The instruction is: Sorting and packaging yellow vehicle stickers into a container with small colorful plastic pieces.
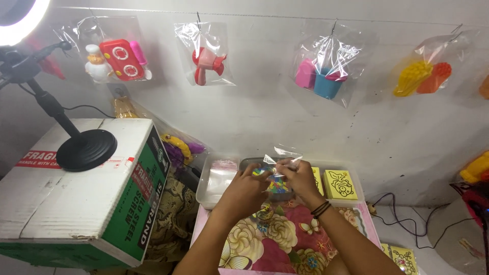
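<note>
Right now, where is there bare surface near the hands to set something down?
The floral cloth between the forearms, below the left hand and right hand, is bare. The cardboard box top is free in front of the round lamp base. Crowded: the clear tray behind the hands, with its plastic bags and yellow cards.

Left hand (243, 192) and right hand (300, 178) together pinch a clear plastic bag (277, 162) above a floral cloth (275, 239).
</note>
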